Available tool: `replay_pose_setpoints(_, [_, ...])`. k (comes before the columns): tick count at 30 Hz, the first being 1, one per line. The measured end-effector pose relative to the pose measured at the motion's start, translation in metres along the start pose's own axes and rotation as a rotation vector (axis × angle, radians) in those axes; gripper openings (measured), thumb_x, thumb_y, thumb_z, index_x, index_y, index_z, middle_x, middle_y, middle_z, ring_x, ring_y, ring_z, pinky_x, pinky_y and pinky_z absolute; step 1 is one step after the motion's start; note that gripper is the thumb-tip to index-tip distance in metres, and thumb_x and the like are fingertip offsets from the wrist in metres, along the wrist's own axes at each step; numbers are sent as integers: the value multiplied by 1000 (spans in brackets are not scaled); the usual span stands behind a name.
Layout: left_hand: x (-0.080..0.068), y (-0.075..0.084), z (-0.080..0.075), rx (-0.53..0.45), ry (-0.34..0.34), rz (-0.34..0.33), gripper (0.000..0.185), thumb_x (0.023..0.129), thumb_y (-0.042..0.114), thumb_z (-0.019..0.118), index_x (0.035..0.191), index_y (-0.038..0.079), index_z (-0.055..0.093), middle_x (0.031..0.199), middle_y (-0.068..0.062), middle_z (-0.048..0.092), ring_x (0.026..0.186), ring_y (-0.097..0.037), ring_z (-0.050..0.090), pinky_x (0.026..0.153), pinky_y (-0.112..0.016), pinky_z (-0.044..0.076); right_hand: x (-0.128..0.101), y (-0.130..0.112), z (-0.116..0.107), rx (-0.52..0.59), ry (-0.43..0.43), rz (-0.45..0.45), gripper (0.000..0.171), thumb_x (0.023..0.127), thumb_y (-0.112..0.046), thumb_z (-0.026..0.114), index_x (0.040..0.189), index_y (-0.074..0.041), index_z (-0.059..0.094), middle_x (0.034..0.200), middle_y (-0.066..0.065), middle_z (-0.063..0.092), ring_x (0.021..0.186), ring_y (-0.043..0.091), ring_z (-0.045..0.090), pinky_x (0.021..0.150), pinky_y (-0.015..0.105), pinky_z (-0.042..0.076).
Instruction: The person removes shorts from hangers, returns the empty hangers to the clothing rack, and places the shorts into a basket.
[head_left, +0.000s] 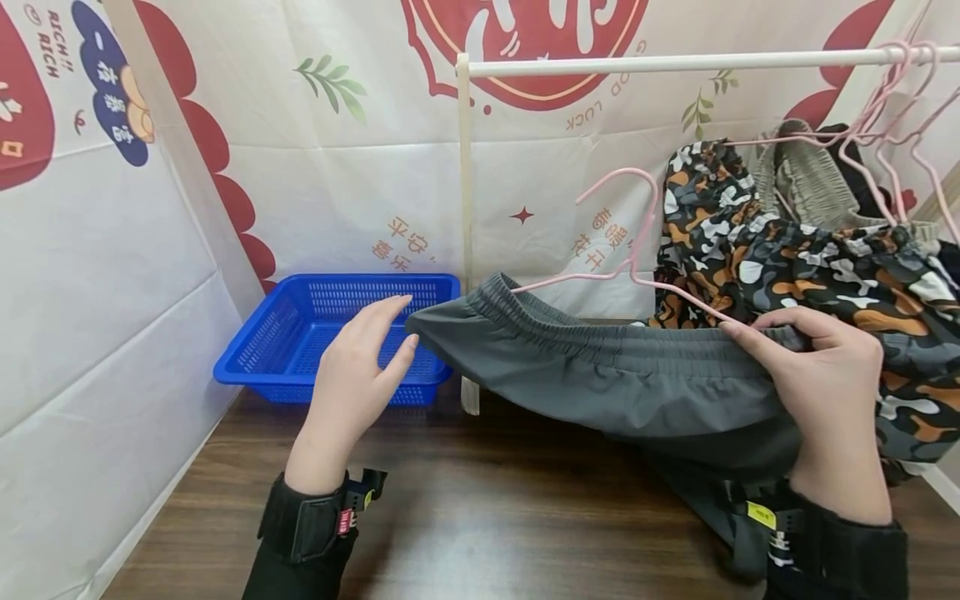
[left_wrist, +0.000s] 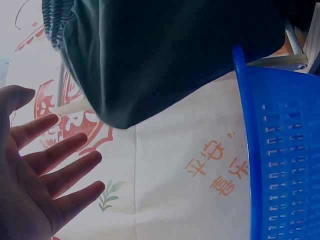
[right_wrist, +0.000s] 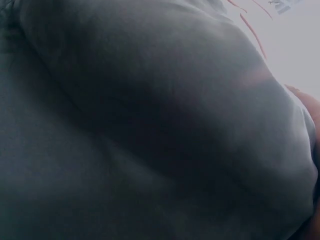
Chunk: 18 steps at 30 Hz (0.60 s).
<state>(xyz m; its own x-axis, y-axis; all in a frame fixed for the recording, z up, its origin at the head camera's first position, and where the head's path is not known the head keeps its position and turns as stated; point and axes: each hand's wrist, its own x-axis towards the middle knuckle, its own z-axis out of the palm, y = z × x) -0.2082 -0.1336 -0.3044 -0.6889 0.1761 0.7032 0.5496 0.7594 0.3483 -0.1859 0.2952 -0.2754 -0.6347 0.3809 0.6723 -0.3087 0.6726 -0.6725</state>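
Grey elastic-waist pants [head_left: 600,383] hang over the table with a pink hanger [head_left: 640,242] inside their waistband. My right hand [head_left: 836,387] pinches the waistband's right end together with the hanger's arm, thumb on top. Just off the left end of the waistband is my left hand [head_left: 354,367], its fingers extended and holding nothing. In the left wrist view that hand [left_wrist: 35,185] is spread, apart from the grey cloth [left_wrist: 150,60]. Grey fabric [right_wrist: 165,110] fills most of the right wrist view, so the right fingertips are hidden there.
A blue perforated basket [head_left: 262,333] stands behind the left hand. At the right, camouflage-patterned pants [head_left: 795,258] and other garments hang on pink hangers [head_left: 885,133] from a white rail [head_left: 675,62]. The rail's upright post [head_left: 465,183] rises beside the basket. Below is a dark wooden table [head_left: 480,517].
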Motion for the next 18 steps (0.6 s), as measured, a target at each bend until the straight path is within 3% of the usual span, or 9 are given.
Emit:
replay_pose_setpoints(7, [0, 5, 2, 3, -63, 34, 51, 97, 35, 59, 143, 16, 49, 141, -6, 52, 129, -25, 49, 101, -50, 42, -3, -4, 3, 51, -17, -63, 21, 72, -14, 88, 75, -1, 71, 65, -18, 61, 61, 7, 46, 57, 18, 34])
replay_pose_setpoints(18, [-1, 15, 1, 45, -155, 9, 56, 96, 49, 57, 142, 18, 51, 136, -5, 58, 123, -25, 55, 96, -47, 46, -4, -7, 10, 143, -78, -102, 16, 73, -2, 85, 74, 3, 70, 66, -15, 64, 62, 7, 52, 57, 16, 38])
